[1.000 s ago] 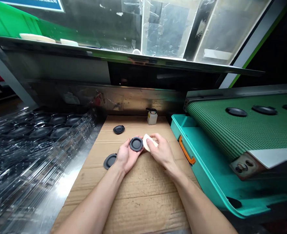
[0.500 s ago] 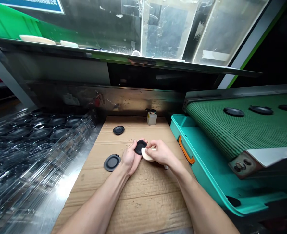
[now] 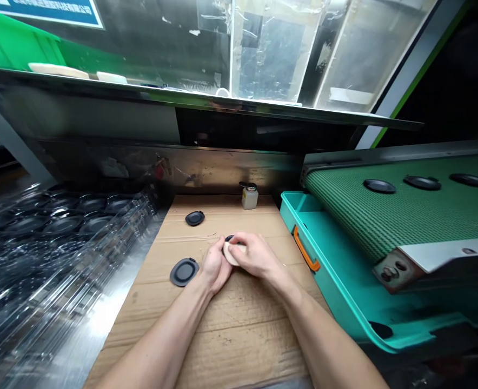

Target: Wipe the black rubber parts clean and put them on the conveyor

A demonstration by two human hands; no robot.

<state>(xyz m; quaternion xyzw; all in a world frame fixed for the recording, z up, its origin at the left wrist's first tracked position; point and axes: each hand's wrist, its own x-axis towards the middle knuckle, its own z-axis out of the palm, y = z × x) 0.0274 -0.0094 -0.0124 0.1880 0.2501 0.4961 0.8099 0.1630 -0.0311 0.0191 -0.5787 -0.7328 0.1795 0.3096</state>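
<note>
Over the cardboard sheet [image 3: 223,319], my left hand [image 3: 215,266] is closed around a black round lid-like part [image 3: 228,237], of which only the far edge shows. My right hand [image 3: 256,255] pinches a white pad [image 3: 233,255] and presses it over that part, so the pad covers most of it. Left of my hands lies a flat black part [image 3: 184,272] with a round recess and a small tab. A smaller black part [image 3: 194,218] rests farther back on the cardboard.
A small bottle [image 3: 249,197] stands at the cardboard's back edge. To the right are a teal bin [image 3: 332,286] with an orange handle and a green conveyor belt [image 3: 425,216] carrying several black parts. Clear plastic trays [image 3: 60,254] of black parts are stacked at left.
My right hand has moved left with the white pad, which now covers most of the part in my left hand. The parts on the belt have shifted slightly left in view.
</note>
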